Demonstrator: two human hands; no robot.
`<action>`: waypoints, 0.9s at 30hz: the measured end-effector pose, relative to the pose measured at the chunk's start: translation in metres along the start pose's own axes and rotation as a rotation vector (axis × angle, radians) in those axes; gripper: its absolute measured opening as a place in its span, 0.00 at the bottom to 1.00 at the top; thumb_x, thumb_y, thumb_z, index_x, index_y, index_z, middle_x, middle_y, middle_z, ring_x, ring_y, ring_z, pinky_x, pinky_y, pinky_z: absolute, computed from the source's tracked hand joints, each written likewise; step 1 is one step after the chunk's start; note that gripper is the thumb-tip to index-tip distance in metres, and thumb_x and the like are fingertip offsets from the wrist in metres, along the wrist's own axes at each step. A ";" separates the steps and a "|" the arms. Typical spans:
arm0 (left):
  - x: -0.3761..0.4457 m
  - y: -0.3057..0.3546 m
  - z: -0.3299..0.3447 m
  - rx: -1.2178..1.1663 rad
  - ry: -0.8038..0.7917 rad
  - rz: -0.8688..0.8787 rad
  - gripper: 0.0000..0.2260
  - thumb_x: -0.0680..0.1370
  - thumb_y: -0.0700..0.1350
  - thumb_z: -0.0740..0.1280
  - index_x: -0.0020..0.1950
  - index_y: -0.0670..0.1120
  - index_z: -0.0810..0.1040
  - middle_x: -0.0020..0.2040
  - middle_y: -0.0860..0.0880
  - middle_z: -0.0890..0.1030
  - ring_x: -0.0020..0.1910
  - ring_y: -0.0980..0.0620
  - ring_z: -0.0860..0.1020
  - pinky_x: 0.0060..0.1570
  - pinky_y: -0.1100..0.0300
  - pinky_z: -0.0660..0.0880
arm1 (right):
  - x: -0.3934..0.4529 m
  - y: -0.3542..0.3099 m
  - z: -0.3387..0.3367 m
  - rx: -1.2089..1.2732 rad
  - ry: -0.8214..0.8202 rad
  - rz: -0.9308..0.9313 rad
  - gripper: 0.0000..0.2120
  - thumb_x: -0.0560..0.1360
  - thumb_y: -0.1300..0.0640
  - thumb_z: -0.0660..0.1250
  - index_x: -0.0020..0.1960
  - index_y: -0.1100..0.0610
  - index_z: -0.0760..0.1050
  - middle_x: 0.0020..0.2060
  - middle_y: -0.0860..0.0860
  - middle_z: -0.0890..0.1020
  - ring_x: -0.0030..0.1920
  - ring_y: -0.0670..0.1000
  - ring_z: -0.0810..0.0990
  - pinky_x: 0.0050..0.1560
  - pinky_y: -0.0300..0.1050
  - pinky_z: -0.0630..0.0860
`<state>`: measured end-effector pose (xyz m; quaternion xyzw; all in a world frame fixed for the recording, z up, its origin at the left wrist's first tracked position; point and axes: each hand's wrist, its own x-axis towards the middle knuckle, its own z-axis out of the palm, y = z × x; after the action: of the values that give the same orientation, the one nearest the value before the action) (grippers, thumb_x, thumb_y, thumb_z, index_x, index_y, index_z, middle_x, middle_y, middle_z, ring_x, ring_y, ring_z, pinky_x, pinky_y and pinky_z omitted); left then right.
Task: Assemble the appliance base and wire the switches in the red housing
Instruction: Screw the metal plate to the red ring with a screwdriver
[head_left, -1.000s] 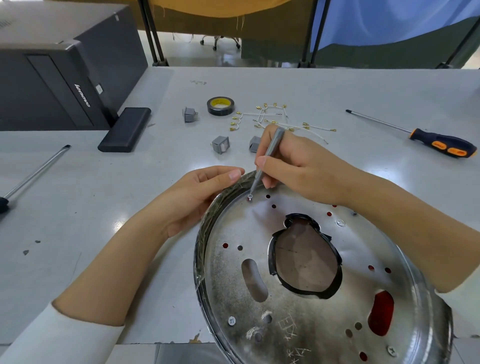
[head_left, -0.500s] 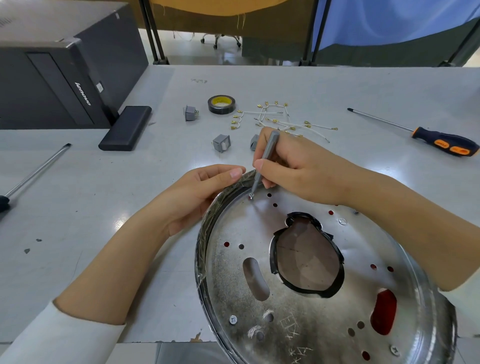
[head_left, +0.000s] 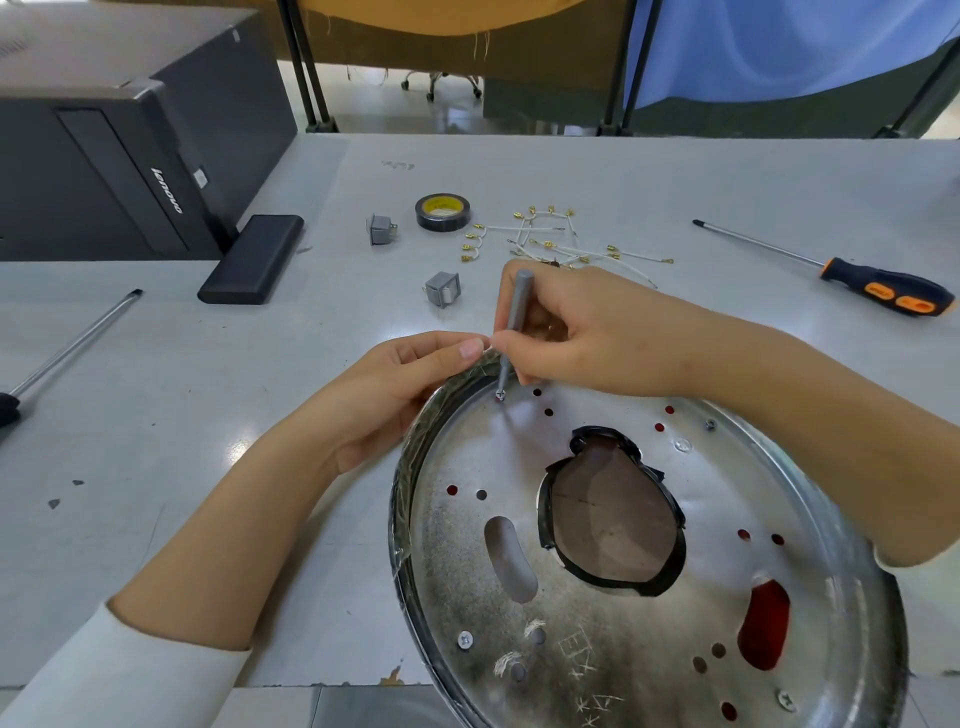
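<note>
A round metal base plate (head_left: 597, 597) is seen lying at the near edge of the grey table (head_left: 260, 415), its rim partly wrapped in dark tape at the far left. Red is visible through several of its small holes and through a larger slot at the near right. A large irregular opening edged with black tape is cut near the plate's centre.

A small grey screwdriver (head_left: 514, 327) is pinched in the right hand (head_left: 587, 338), whose grip is closed around the shaft; the tip is set on a screw (head_left: 500, 396) near the plate's far rim. The left hand (head_left: 400, 384) is curled over the taped rim just beside that screw, so the plate is held by its grip, with the thumb laid along the rim.

Further back on the table, two grey switches (head_left: 442, 289) (head_left: 381, 228) are seen well apart from the plate, with a roll of black tape (head_left: 442, 212) beside the farther one. A bundle of white wires with brass terminals (head_left: 550, 239) is spread behind the right hand. An orange-and-black screwdriver (head_left: 852, 278) is laid at the right, and another long screwdriver (head_left: 67, 348) at the left. A black computer case (head_left: 119, 140) and a flat black block (head_left: 252, 258) are placed at the far left.
</note>
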<state>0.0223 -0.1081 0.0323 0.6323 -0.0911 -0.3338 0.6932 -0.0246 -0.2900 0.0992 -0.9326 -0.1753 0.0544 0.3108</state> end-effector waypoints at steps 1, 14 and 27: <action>0.000 0.000 0.000 0.000 -0.004 -0.002 0.22 0.71 0.50 0.68 0.61 0.41 0.79 0.53 0.43 0.83 0.47 0.51 0.82 0.45 0.64 0.79 | 0.001 -0.004 -0.003 -0.048 -0.014 0.006 0.11 0.74 0.47 0.62 0.46 0.55 0.71 0.34 0.50 0.80 0.37 0.49 0.76 0.44 0.50 0.74; -0.001 0.001 0.000 -0.024 -0.017 -0.009 0.19 0.71 0.49 0.68 0.58 0.42 0.79 0.47 0.45 0.83 0.41 0.55 0.82 0.39 0.65 0.77 | 0.025 -0.046 -0.022 -0.667 -0.180 0.030 0.02 0.72 0.52 0.69 0.41 0.50 0.79 0.35 0.45 0.81 0.39 0.48 0.80 0.31 0.39 0.68; 0.000 0.000 -0.003 0.012 -0.025 0.006 0.19 0.70 0.51 0.69 0.57 0.43 0.80 0.50 0.44 0.84 0.46 0.52 0.82 0.41 0.65 0.78 | 0.037 -0.027 -0.008 -0.872 -0.074 -0.085 0.09 0.71 0.48 0.66 0.43 0.53 0.79 0.32 0.49 0.77 0.39 0.56 0.80 0.43 0.51 0.79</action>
<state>0.0237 -0.1059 0.0315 0.6318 -0.1036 -0.3388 0.6894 0.0036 -0.2613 0.1216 -0.9660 -0.2309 -0.0043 -0.1166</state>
